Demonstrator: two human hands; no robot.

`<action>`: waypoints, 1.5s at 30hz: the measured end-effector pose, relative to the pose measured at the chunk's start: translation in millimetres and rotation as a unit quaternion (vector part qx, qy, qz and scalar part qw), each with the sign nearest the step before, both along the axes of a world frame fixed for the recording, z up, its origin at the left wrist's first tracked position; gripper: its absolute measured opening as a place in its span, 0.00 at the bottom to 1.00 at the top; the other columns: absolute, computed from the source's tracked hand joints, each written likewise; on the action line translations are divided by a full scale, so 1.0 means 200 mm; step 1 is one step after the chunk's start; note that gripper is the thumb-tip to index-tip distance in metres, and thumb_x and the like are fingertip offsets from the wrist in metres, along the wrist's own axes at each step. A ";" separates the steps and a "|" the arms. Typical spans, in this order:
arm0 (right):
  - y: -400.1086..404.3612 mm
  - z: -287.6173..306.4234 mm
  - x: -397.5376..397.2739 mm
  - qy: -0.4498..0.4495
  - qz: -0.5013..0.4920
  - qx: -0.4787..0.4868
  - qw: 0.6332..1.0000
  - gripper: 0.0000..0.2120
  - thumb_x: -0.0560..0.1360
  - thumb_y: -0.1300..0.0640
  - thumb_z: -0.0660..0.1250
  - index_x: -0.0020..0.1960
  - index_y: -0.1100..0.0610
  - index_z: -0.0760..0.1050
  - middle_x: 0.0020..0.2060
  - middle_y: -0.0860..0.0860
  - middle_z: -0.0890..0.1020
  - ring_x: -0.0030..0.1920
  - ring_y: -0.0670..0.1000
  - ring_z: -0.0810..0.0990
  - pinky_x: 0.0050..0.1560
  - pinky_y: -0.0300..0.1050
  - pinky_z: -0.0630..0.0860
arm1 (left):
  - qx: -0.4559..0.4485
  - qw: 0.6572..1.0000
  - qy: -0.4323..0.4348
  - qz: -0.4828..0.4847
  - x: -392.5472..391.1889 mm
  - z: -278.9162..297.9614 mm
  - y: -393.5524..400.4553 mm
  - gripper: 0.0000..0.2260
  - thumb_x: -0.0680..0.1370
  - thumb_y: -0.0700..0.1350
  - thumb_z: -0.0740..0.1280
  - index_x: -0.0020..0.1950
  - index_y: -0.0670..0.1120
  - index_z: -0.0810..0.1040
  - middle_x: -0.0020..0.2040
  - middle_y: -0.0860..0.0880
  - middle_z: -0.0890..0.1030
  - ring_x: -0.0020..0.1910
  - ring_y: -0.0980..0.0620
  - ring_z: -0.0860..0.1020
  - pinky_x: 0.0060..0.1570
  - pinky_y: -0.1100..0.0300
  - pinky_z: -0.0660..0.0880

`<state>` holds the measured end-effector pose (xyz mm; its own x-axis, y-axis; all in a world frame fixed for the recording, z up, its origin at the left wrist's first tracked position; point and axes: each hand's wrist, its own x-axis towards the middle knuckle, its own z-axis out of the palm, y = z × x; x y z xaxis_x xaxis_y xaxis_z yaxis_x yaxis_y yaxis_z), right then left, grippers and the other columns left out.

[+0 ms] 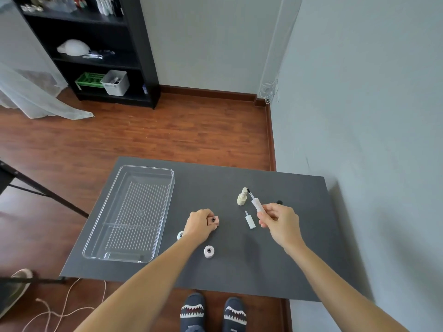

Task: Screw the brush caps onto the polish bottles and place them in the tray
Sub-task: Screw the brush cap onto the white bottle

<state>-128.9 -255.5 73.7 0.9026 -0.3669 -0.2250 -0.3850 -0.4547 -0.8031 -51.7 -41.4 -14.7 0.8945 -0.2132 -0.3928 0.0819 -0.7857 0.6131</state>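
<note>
Pink square polish bottle (213,220) gripped upright on the counter (239,267), open-necked.
Left hand (199,225) fingers curl round it; right hand (279,220) fingers pinch a white brush cap (257,203), brush pointing far. Another cap (250,220) lies between the hands; clear tray (96,243) sits left.

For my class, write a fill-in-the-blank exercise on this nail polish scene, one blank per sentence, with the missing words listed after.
1. The left hand grips a pink, square polish ____.
2. The right hand holds a white brush cap with its brush pointing ____ from the person.
3. The clear tray holds ____ bottles so far.
4. The cream bottle near the far edge already has its ____ on.

Missing words: bottle; away; no; cap
</note>
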 end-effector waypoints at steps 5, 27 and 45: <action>-0.01 0.05 0.02 -0.022 0.006 0.022 1.000 0.04 0.74 0.60 0.71 0.46 0.52 0.84 0.32 0.46 0.85 0.31 0.45 0.83 0.40 0.32 0.77 | -0.057 0.993 -0.098 -0.037 -0.08 0.09 0.10 0.15 0.79 0.35 0.62 0.64 0.42 0.78 0.56 0.46 0.82 0.58 0.47 0.79 0.55 0.65 0.72; -0.07 0.44 0.25 -0.130 -0.047 0.264 0.955 0.10 0.73 0.54 0.71 0.42 0.61 0.84 0.34 0.53 0.75 0.32 0.47 0.71 0.38 0.41 0.72 | -0.233 0.970 -0.071 -0.009 0.06 0.58 -0.01 0.08 0.68 0.48 0.76 0.42 0.49 0.79 0.40 0.56 0.84 0.36 0.62 0.79 0.42 0.68 0.76; 0.02 1.44 0.56 -0.425 0.084 -0.033 0.901 0.06 0.79 0.58 0.66 0.48 0.61 0.78 0.36 0.51 0.85 0.39 0.49 0.86 0.48 0.50 0.83 | -0.335 0.900 -0.276 0.041 0.30 1.52 -0.30 0.08 0.66 0.52 0.80 0.41 0.53 0.85 0.34 0.55 0.85 0.30 0.60 0.80 0.32 0.74 0.73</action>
